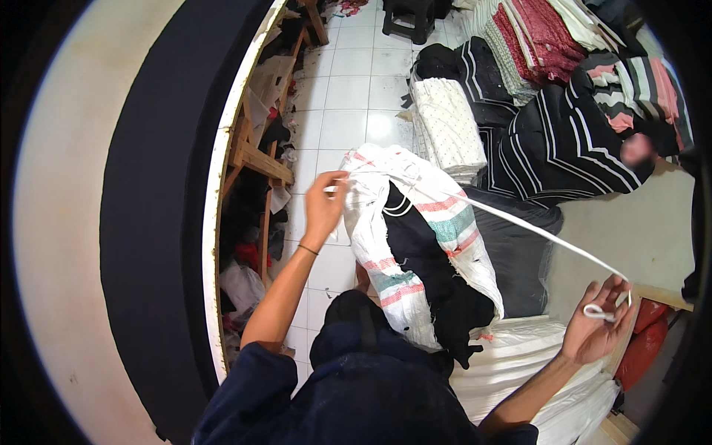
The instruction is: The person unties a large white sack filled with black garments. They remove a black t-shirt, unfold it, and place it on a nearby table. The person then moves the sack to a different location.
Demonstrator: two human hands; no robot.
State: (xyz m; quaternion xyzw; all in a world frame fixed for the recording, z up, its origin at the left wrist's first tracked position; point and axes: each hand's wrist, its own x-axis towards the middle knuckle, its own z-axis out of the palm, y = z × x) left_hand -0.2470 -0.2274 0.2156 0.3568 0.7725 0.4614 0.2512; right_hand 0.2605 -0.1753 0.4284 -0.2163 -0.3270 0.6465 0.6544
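Note:
A white woven sack (463, 222) with red and green stripes stands in front of me, its mouth gathered at the far end. Black cloth (419, 245) shows through the long opening down its middle. A white cord (538, 228) runs taut from the gathered mouth to my right hand (599, 322), which is raised at the right with the cord looped round its fingers. Beside the sack's far left edge, my left hand (325, 204) is closed in a pinch, a white bit of cord showing between its fingers.
On the left is a long table (159, 222) with dark cloth, a wooden frame (263, 163) and scraps beneath. Stacked fabric (449, 126) and black striped cloth (556, 148) lie at the right. White sacking (512, 363) is near my right arm; a dark stool (409, 21) stands far off.

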